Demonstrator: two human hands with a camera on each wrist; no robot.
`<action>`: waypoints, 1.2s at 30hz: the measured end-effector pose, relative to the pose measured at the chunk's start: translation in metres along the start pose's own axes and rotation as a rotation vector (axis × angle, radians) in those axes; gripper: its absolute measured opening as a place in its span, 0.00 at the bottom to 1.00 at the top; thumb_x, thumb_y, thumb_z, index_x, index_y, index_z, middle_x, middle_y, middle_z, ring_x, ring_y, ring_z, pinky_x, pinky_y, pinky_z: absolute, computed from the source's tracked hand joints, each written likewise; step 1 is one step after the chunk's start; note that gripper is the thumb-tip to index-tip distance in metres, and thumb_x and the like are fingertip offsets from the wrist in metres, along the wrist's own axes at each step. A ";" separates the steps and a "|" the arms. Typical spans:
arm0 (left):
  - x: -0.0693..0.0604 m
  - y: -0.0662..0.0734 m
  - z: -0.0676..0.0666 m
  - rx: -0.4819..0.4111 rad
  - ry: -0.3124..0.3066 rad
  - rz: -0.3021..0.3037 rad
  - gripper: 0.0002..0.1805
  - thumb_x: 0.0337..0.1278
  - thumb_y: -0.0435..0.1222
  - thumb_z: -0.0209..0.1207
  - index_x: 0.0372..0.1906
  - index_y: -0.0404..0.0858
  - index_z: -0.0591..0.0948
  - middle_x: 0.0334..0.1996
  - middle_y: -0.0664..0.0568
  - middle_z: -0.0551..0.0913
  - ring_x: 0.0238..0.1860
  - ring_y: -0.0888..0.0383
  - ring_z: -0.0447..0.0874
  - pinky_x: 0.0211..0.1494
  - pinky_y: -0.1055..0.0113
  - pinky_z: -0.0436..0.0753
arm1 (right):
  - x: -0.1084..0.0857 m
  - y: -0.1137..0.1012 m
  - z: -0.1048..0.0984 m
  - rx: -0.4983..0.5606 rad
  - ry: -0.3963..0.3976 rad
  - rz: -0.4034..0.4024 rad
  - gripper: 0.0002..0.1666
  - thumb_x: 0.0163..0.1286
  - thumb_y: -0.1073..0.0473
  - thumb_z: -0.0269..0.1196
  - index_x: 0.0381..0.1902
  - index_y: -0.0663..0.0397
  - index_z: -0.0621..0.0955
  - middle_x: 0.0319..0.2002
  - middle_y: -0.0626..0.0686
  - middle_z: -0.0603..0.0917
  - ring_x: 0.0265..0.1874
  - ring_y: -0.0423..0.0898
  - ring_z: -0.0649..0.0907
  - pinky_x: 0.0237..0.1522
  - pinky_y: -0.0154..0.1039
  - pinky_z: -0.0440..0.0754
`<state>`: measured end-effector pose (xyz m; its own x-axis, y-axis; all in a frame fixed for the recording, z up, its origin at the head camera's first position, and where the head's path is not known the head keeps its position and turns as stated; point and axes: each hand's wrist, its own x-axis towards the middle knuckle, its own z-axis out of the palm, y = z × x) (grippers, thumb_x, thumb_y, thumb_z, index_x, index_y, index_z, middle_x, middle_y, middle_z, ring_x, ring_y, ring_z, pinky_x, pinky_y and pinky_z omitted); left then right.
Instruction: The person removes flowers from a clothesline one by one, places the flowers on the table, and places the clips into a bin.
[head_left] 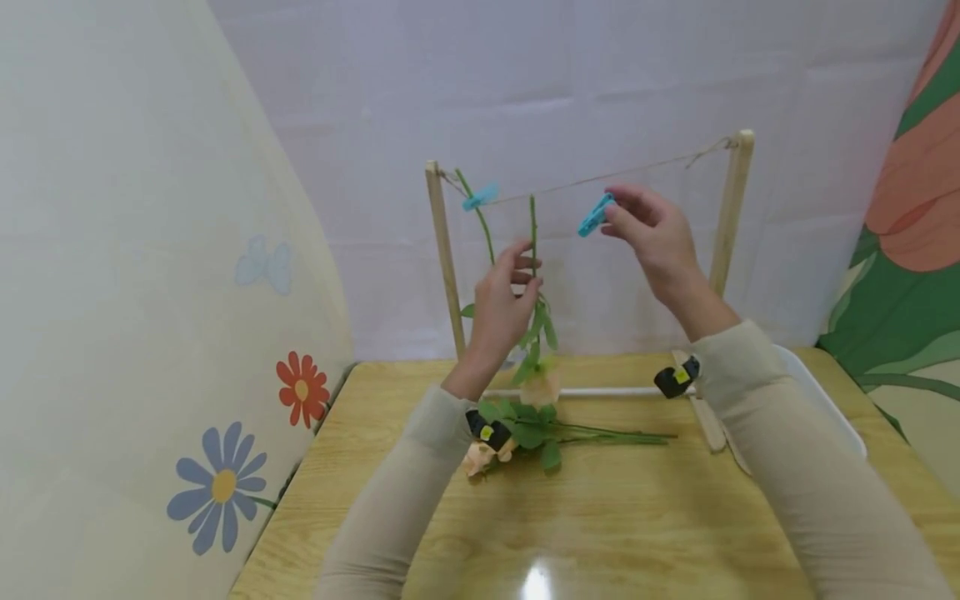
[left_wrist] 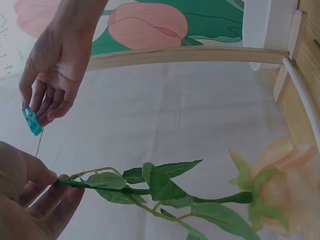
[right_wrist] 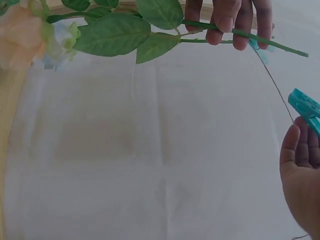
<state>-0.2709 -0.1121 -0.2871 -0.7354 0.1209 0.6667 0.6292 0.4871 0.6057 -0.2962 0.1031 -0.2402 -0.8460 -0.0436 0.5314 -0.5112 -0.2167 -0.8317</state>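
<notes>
My left hand (head_left: pixel 506 296) pinches the green stem of a peach rose (left_wrist: pixel 280 185), which hangs bloom down with its stem end near the string (head_left: pixel 600 178). My right hand (head_left: pixel 660 237) holds a blue clothespin (head_left: pixel 596 215) between thumb and fingers, to the right of that stem and just below the string. Left of it, another blue clothespin (head_left: pixel 480 197) sits on the string at a second flower stem (head_left: pixel 483 225). That flower's lower part is mostly hidden behind my left hand in the head view.
The string runs between two wooden posts (head_left: pixel 731 212). On the table (head_left: pixel 600 517) lie more peach flowers (head_left: pixel 480 457) with long green stems (head_left: pixel 622 435). A white bar (head_left: pixel 607 392) crosses behind them. A white tray (head_left: pixel 821 400) and wooden pieces (head_left: pixel 708 423) are at the right.
</notes>
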 end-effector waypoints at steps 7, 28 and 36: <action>-0.008 0.002 -0.005 0.006 -0.058 -0.005 0.27 0.67 0.25 0.59 0.69 0.34 0.71 0.51 0.43 0.85 0.45 0.51 0.88 0.45 0.70 0.87 | -0.011 0.004 -0.013 0.004 -0.012 0.034 0.12 0.70 0.69 0.64 0.51 0.60 0.83 0.39 0.50 0.85 0.40 0.43 0.83 0.46 0.31 0.85; -0.033 0.014 -0.016 0.192 -0.265 0.123 0.31 0.65 0.23 0.60 0.72 0.35 0.69 0.51 0.45 0.86 0.43 0.54 0.88 0.40 0.73 0.86 | -0.061 0.025 -0.080 -0.180 -0.044 0.137 0.11 0.71 0.63 0.66 0.49 0.46 0.85 0.40 0.42 0.86 0.38 0.38 0.83 0.45 0.26 0.83; -0.046 0.016 -0.008 0.260 -0.425 0.127 0.33 0.64 0.23 0.59 0.73 0.36 0.67 0.53 0.45 0.84 0.43 0.55 0.87 0.38 0.75 0.84 | -0.076 0.028 -0.105 -0.317 -0.069 0.176 0.12 0.74 0.61 0.63 0.49 0.38 0.84 0.40 0.37 0.86 0.39 0.36 0.83 0.46 0.23 0.81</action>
<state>-0.2248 -0.1174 -0.3047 -0.7283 0.5079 0.4599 0.6768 0.6380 0.3672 -0.2620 0.2023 -0.3210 -0.9186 -0.1213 0.3762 -0.3893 0.1124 -0.9142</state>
